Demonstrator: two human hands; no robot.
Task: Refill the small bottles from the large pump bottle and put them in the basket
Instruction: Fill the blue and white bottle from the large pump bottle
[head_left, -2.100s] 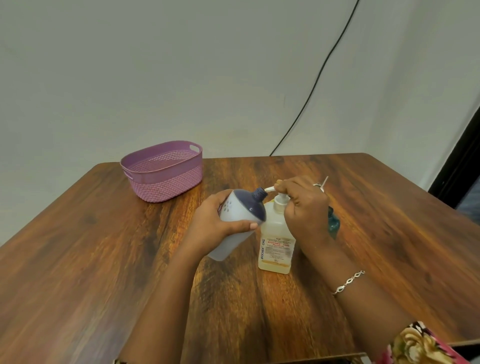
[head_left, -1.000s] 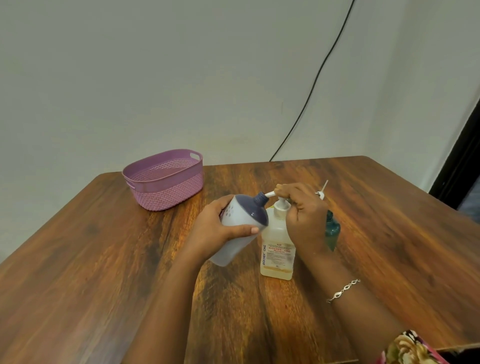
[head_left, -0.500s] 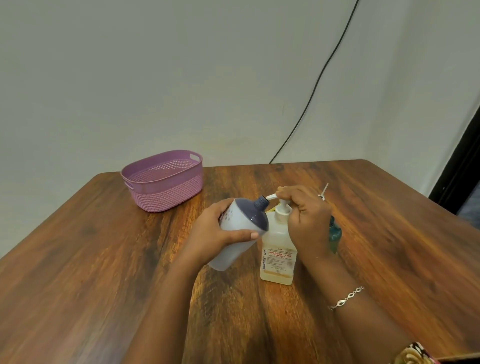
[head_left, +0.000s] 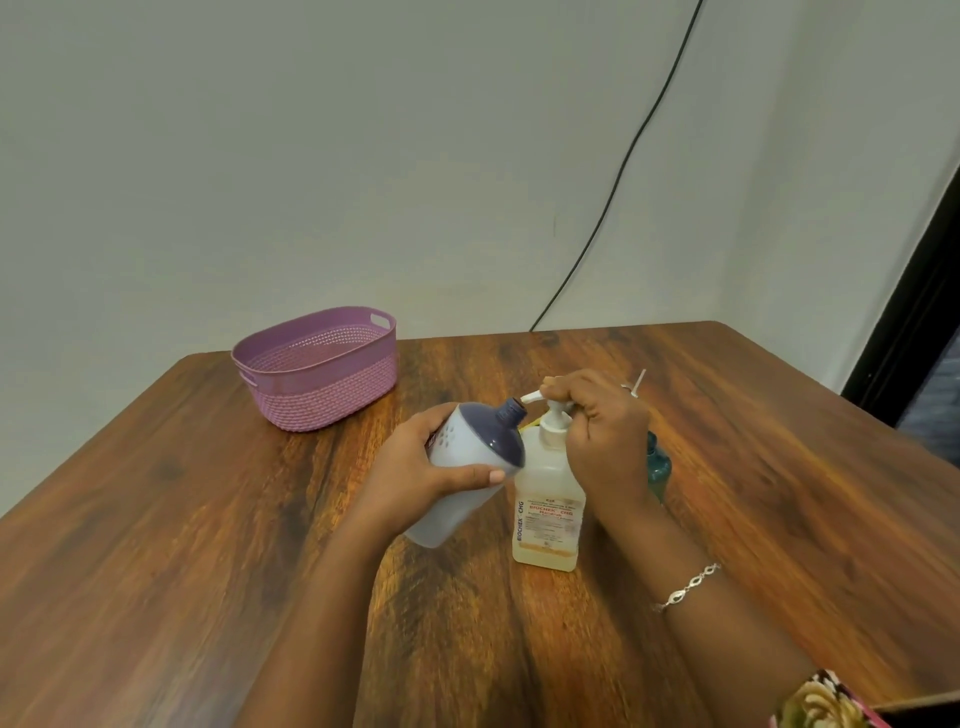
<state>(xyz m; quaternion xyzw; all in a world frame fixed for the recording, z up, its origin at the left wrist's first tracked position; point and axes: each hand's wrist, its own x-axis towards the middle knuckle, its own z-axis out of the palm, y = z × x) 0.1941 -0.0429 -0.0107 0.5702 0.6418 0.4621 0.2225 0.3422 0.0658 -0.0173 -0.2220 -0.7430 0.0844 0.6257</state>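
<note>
Head view: left hand wrapped round the tilted white bottle. The right hand clamped on the pump bottle, fingers curled.

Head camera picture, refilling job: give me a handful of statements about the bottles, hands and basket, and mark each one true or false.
1. The left hand holds the white bottle tilted, its dark neck toward the pump spout. True.
2. The basket has a bottle in it. False: no bottle shows inside the basket.
3. The right hand has its fingers curled over the head of the pump bottle. True.
4. The pump bottle lies on its side. False: it stands upright on the table.
5. A teal bottle stands partly hidden behind the right hand. True.
</note>
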